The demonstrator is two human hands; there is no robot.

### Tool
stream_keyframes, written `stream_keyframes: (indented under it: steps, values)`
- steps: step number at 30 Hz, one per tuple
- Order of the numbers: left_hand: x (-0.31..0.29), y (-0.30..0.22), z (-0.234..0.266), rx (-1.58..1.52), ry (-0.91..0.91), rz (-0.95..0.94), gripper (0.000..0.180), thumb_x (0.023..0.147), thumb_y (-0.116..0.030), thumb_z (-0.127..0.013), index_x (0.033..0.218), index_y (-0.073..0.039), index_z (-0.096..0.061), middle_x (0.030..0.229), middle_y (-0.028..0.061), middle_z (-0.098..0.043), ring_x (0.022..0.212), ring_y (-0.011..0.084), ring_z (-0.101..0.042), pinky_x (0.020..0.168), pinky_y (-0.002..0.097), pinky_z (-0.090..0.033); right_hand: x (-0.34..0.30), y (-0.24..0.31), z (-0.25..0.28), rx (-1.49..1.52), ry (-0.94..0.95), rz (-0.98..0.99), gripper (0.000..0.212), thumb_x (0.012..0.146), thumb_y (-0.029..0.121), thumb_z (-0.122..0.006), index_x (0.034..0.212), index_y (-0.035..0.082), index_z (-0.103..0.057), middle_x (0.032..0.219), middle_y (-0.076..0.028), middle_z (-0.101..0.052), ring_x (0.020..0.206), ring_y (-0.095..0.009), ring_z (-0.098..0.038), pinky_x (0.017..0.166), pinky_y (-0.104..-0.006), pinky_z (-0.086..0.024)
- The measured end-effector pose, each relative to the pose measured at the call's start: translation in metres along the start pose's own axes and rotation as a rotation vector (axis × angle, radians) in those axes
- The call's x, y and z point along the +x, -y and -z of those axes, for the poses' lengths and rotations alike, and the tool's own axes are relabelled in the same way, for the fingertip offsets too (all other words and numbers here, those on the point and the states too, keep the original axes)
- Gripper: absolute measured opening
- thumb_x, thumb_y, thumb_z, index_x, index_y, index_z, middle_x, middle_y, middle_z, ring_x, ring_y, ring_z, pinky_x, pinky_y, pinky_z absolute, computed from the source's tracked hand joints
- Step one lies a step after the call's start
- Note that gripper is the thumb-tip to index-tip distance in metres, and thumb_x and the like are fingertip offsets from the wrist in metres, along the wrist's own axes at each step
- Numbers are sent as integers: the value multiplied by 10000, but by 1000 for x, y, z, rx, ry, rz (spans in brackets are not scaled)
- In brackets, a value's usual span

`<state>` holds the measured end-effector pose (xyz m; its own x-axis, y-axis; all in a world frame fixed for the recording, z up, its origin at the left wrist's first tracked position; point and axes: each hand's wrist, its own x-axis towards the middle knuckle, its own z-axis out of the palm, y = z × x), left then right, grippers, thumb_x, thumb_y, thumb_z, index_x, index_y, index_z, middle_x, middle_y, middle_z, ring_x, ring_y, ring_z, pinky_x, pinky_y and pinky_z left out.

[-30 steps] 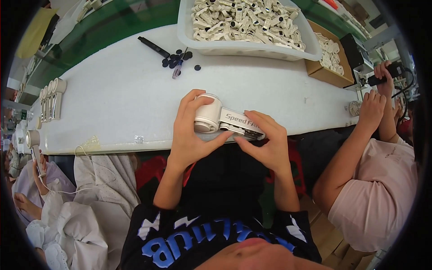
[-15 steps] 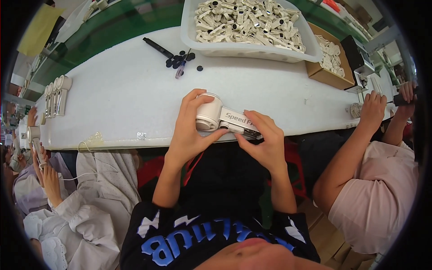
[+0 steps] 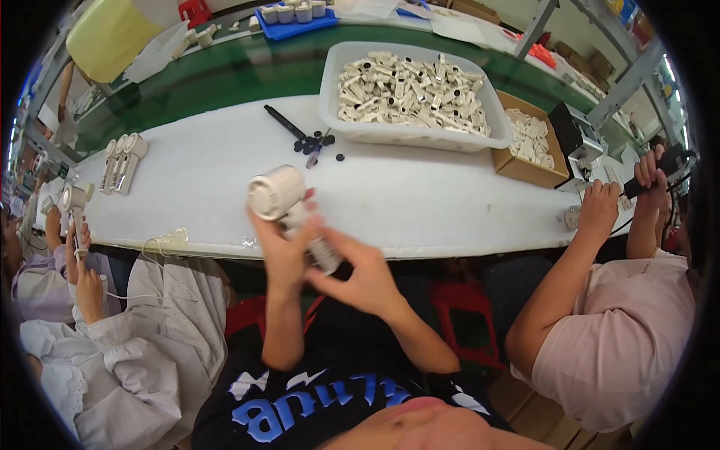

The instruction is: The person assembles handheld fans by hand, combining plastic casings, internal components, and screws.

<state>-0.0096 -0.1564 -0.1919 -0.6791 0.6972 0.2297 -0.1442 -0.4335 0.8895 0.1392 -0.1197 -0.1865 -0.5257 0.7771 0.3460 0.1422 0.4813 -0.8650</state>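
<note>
A white handheld fan (image 3: 276, 192) with a round drum-shaped head is held up over the front edge of the table, tilted with its head to the upper left. My left hand (image 3: 282, 251) is closed around it just below the head. On the lower end of its handle, the fingers of my right hand (image 3: 364, 274) are pinched, somewhat blurred by motion. Beyond them on the white tabletop (image 3: 420, 199) lie a black marker-like pen (image 3: 283, 120), several small black discs (image 3: 319, 142) and a small screwdriver (image 3: 313, 159).
A translucent bin (image 3: 420, 139) heaped with white parts stands at the back, beside a cardboard box (image 3: 525, 169) of more parts. Several finished-looking fans (image 3: 124, 161) lie at the left. Co-workers sit on both sides; the right one holds a black power tool (image 3: 656, 172).
Both hands have moved left with the fan and turned it, so its handle now slopes down toward me. The view has shifted upward, showing more of the far side.
</note>
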Motion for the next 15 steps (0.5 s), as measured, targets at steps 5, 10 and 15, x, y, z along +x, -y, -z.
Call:
stream_keyframes:
  steps: [5,10,15]
  values:
    - [76,-54,106,891,-139,-234,731,725,-30,-734,1376,3,-403,1181,147,-614,1085,292,-624,959,382,-483,25,11,36,175,137,94,484,805,141,-775,1244,3,-626,1179,-151,-681,1081,-182,-626,807,-288,-486]
    - [130,-59,142,1309,-81,-62,778,685,-42,-755,1374,34,-403,1207,210,-589,1116,332,-585,971,403,-466,33,-20,77,250,-151,-68,389,827,144,-744,1181,6,-659,1047,-103,-722,920,-142,-659,723,-283,-477]
    - [114,-41,59,1545,79,-293,721,711,-177,-811,1323,13,-480,1218,236,-572,1141,367,-549,1011,449,-418,77,-24,94,-69,-180,29,297,844,124,-715,1116,8,-690,941,-81,-724,824,-128,-661,685,-266,-484]
